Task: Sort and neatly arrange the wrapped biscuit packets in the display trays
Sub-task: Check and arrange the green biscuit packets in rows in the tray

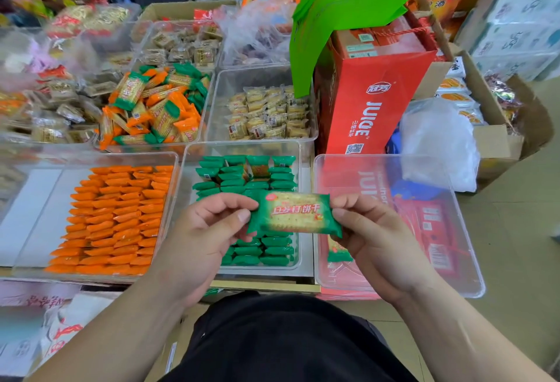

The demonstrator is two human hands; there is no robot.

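Green and gold wrapping covers the biscuit packet (292, 214) that the person holds flat, printed face up, between both hands. The left hand (203, 230) pinches the packet's left end between thumb and curled fingers, and the right hand (372, 230) pinches the right end the same way. The packet hangs just above the near half of the middle clear tray (242, 143), where green packets (272, 175) stand on edge in tidy rows.

A second green packet (339, 254) shows under the right hand, at the edge of the right clear tray (454, 260); whether the fingers hold it or it lies in the tray cannot be told. That tray sits on red printed boxes seen through its base.

Just left of the middle tray, another clear tray (91, 155) holds orange packets (115, 218) lined up in overlapping rows, with its left part bare. Behind these, a tray heaped with mixed orange and green packets (157, 105) sits beside one of pale yellow packets (266, 111). A tall red juice carton (372, 93) stands to the right of them.
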